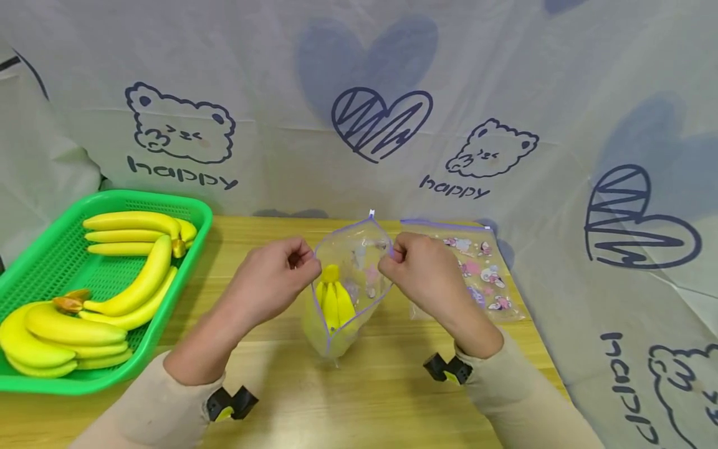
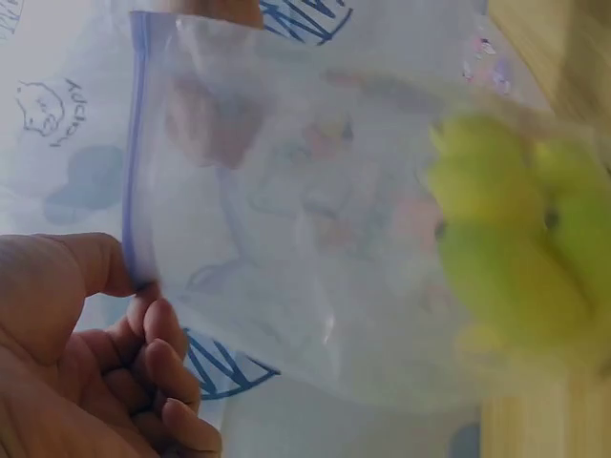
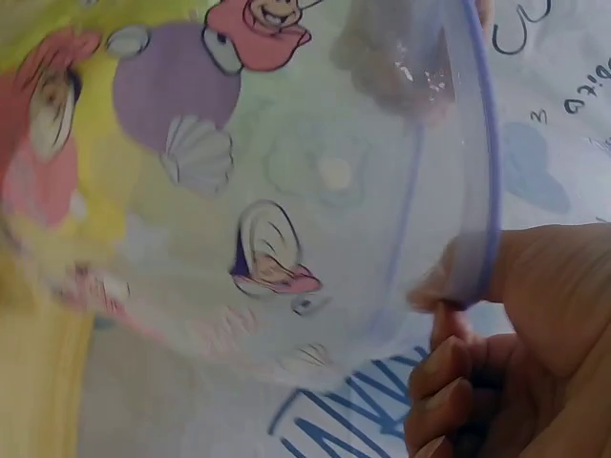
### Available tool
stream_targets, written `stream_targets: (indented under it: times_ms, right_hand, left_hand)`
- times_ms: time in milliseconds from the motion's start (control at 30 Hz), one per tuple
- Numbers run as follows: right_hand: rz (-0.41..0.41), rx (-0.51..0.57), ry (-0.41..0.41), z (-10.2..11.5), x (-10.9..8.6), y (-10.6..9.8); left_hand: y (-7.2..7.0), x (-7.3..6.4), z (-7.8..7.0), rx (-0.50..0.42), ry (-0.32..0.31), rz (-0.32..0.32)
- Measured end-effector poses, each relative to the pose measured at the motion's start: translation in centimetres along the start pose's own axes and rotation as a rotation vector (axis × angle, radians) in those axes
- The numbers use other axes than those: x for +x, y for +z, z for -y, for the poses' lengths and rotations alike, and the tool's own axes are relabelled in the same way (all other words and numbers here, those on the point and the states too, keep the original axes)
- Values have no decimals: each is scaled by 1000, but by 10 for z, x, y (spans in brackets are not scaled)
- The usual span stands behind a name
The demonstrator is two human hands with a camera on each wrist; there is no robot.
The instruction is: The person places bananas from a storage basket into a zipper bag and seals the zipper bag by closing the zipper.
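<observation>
Between my hands hangs a clear zip bag (image 1: 364, 249) with a purple-edged mouth spread wide and cartoon prints on one side. A small bunch of yellow bananas (image 1: 336, 302) stands inside it, stem end up, and shows through the plastic in the left wrist view as a blurred yellow-green shape (image 2: 516, 239). My left hand (image 1: 277, 274) pinches the left edge of the mouth between thumb and forefinger. On the opposite edge my right hand (image 1: 426, 268) does the same, its thumb and forefinger gripping the purple strip (image 3: 489, 191). A white slider sits at the mouth's far corner.
On the left stands a green basket (image 1: 193, 249) holding several bunches of bananas (image 1: 78, 330). A second printed zip bag (image 1: 493, 268) lies flat on the wooden table (image 1: 359, 405), behind my right hand. A pale cloth (image 1: 280, 75) with hearts and bears hangs along the back and right.
</observation>
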State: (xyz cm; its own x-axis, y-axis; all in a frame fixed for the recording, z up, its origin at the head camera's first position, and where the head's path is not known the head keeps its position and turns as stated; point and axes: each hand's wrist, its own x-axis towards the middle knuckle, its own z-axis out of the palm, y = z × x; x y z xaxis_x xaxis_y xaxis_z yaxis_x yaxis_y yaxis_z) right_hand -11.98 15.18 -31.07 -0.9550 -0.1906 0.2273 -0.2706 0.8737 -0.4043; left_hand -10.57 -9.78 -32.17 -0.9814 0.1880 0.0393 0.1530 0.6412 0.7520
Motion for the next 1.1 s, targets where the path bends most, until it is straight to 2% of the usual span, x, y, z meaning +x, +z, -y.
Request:
stream_targets:
  times_ms: [167,267,367,600,767,867,1000,1100]
  right_hand:
    - [-25,-69,26,-3,5,-10]
    - [-20,-80,23,-1,8,-15]
    - [-3,-74,12,1,11,-16]
    - [9,-85,8,1,20,-4]
    - [-5,-126,-6,5,22,1]
    - [-16,-161,-27,8,21,2]
    - [-62,-206,-71,10,21,3]
    - [-94,-242,-112,8,20,2]
  left_hand:
    - [-6,0,-12,-50,-25,-67]
    - [-8,1,-13,-58,-36,-73]
    - [-9,5,-10,-28,-35,-65]
    - [-9,12,3,91,-58,-23]
    - [-13,14,4,277,-69,-24]
    - [-13,15,4,419,-17,-94]
    - [-8,17,7,583,115,-273]
    - [-7,19,11,668,194,-368]
